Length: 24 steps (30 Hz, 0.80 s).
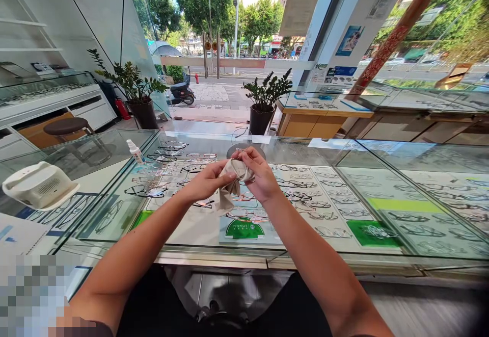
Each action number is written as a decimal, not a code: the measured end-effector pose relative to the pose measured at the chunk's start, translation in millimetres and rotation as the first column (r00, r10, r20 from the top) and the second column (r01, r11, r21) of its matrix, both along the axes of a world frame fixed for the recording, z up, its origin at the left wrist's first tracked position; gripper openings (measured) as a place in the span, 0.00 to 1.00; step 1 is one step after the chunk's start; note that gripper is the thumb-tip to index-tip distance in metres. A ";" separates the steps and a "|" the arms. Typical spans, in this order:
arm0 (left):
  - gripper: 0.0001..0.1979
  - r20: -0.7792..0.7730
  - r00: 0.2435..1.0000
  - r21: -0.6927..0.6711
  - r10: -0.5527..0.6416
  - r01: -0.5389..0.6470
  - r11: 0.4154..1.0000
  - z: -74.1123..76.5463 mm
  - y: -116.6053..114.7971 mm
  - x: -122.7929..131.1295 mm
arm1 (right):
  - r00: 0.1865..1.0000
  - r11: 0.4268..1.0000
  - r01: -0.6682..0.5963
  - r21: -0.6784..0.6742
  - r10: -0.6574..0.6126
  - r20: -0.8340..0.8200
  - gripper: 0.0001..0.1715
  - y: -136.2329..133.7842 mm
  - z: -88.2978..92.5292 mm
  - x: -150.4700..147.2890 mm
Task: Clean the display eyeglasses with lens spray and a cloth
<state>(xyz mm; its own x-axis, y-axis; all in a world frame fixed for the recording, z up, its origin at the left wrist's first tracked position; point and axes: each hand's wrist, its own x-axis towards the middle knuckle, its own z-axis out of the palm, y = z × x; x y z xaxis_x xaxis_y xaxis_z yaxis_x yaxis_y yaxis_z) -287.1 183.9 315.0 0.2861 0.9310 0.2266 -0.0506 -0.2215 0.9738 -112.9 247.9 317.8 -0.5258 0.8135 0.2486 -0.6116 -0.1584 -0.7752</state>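
Observation:
My left hand [209,179] is closed on a beige cleaning cloth [226,200], whose loose end hangs down over the glass counter. Close against it, my right hand [263,175] is closed too, with its thumb and fingers pinched at the top of the bunched cloth. Thin, shiny parts of a pair of eyeglasses [239,150] show at the right fingertips; the cloth and fingers hide most of them. Both hands are above the glass display counter [183,250], where several rows of eyeglasses lie under the glass.
A white spray bottle [134,151] stands on the counter at the left. Nearer that side is a white device [40,185]. A round grey disc [231,150] lies behind my hands. Potted plants [263,118] and a stool [66,127] stand beyond the counter.

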 end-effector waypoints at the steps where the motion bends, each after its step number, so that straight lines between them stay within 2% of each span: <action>1: 0.25 0.003 1.000 0.004 -0.004 0.004 1.000 0.2 0.0 0.9 | 1.000 1.000 0.002 0.000 -0.002 0.000 0.23 -0.3 -0.5 -0.6; 5: 0.24 0.056 0.998 0.015 0.031 -0.032 0.999 -1.8 0.6 5.6 | 1.000 1.000 -0.012 0.008 0.012 0.001 0.22 -2.0 -2.4 -2.9; 10: 0.29 0.164 0.971 0.007 0.175 -0.179 0.984 -8.5 2.2 12.6 | 1.000 1.000 -0.017 0.009 0.016 0.027 0.23 -4.6 -5.2 -6.1; 15: 0.32 0.209 0.922 0.009 0.327 -0.337 0.942 -9.7 3.1 14.2 | 0.999 0.998 0.015 0.054 -0.018 0.050 0.24 -7.9 -8.1 -9.8; 20: 0.29 0.229 0.922 0.021 0.314 -0.327 0.945 -5.9 4.3 11.4 | 0.996 0.988 0.007 0.154 -0.020 0.087 0.20 -10.6 -4.1 -6.9; 24: 0.28 0.173 0.961 0.050 0.214 -0.225 0.973 1.0 1.6 5.6 | 0.996 0.981 0.012 0.193 -0.029 0.084 0.18 -7.4 1.0 -0.5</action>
<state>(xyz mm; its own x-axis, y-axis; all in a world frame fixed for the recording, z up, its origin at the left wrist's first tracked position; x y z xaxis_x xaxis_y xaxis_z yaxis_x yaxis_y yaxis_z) -281.4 185.5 316.0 0.0294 0.9473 0.3189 -0.1521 -0.3111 0.9381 -113.4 240.5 318.8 -0.5354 0.7658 0.3562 -0.5430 0.0108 -0.8396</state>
